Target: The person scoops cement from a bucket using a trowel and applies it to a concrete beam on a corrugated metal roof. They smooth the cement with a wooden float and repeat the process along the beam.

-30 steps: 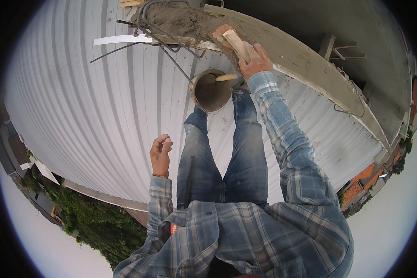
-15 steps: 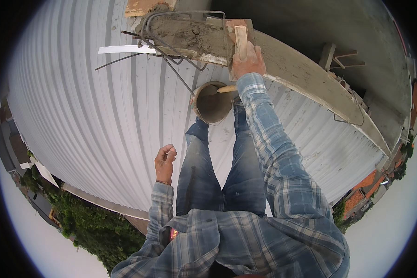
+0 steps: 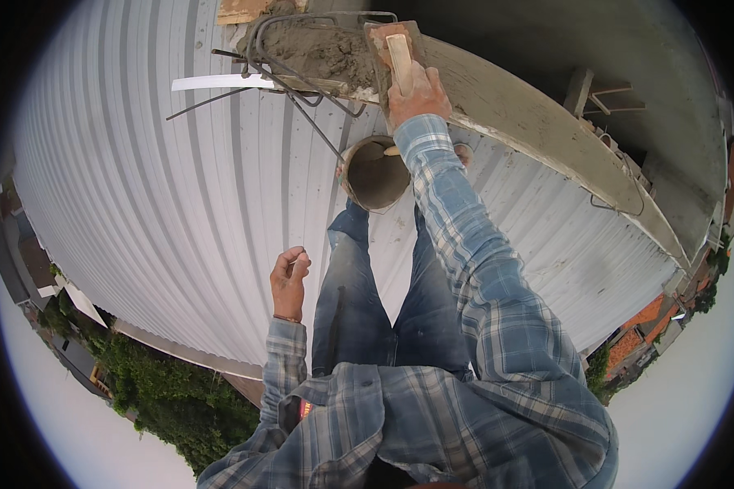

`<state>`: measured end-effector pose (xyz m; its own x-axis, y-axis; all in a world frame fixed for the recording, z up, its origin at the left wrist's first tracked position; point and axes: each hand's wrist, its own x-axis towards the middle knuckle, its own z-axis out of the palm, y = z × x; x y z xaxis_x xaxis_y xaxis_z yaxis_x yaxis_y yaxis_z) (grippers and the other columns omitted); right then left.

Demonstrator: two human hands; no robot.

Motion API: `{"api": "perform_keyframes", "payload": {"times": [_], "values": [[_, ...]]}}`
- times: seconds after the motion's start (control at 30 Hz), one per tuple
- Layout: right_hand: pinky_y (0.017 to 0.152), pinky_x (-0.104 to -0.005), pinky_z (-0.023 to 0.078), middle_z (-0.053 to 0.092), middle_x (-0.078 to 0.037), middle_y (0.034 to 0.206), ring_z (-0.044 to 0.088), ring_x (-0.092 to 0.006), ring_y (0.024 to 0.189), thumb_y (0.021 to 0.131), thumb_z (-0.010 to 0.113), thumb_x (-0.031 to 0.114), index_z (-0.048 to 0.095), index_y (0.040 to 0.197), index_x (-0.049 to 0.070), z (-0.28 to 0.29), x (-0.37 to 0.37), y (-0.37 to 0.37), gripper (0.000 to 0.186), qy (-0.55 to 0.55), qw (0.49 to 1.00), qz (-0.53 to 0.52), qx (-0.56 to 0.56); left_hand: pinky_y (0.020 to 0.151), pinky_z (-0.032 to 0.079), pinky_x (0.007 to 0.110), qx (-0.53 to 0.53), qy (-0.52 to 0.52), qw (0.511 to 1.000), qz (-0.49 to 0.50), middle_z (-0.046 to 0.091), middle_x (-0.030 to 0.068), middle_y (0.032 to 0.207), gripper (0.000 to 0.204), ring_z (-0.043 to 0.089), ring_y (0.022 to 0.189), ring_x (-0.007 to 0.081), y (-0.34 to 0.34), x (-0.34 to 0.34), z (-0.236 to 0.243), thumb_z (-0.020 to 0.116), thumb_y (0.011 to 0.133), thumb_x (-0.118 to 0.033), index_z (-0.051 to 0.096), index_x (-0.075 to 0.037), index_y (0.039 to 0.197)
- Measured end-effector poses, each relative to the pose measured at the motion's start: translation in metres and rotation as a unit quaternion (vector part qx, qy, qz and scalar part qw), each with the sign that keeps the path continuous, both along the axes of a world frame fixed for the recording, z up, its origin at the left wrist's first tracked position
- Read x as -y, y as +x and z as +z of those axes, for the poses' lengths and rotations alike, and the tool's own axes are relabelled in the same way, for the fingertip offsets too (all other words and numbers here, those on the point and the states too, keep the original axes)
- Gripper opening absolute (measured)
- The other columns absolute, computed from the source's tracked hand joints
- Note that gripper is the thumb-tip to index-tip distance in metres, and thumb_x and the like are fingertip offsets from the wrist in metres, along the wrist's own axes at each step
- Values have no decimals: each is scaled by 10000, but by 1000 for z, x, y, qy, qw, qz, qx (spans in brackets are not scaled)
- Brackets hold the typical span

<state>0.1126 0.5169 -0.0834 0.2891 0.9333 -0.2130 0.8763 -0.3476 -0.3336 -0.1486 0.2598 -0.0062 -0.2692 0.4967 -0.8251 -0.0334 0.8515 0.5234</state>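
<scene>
Float handle (image 3: 400, 61): pale bare wood, matt
Float board (image 3: 380, 39): dull, cement-smeared face
Mortar (image 3: 318, 53): damp-looking, coarse, lumpy
Ledge (image 3: 530, 118): grey cement, fairly smooth, matt
Roof sheeting (image 3: 179, 204): ribbed pale metal, low sheen
Bent rods (image 3: 318, 130): dark metal, dull
Bucket (image 3: 352, 175): matt, cement-caked wall
Shirt (image 3: 440, 416): plaid woven cloth
Jeans (image 3: 347, 310): faded denim

Pale grey ribbed metal roofing sheets (image 3: 139, 204) carry a round, mortar-smeared bucket (image 3: 373, 205). Above them in view, a curved grey concrete ledge (image 3: 546, 134) bears rough, wet grey-brown mortar (image 3: 314, 53) toward its left end, crossed by bent dark steel bars (image 3: 258, 50).
</scene>
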Motion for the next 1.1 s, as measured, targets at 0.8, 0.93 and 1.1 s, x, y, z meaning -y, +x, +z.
{"api": "perform_keyframes", "payload": {"times": [0.8,0.93,1.1], "values": [[874,-445,531,571,-82,1051,617,-319,983,815,660,287,587,1265,167,-1,35,59,471,70,994,72,-53,824,481,303,2,-10,999,36,639,54,1088,343,614,939,159,-15,13,7,660,937,-282,626,-30,1168],[831,-419,552,558,-47,1051,615,-275,994,805,654,283,573,1280,180,-7,25,39,492,84,971,222,9,820,480,299,5,-18,999,51,638,53,1083,334,612,938,157,-10,10,4,662,935,-279,632,-32,1158],[842,-417,552,548,-50,1053,599,-262,1035,804,645,285,581,1281,190,-11,-12,24,490,65,985,152,57,826,477,298,5,-1,999,48,635,45,1081,324,604,947,154,-16,12,2,658,940,-270,630,-36,1162]]}}
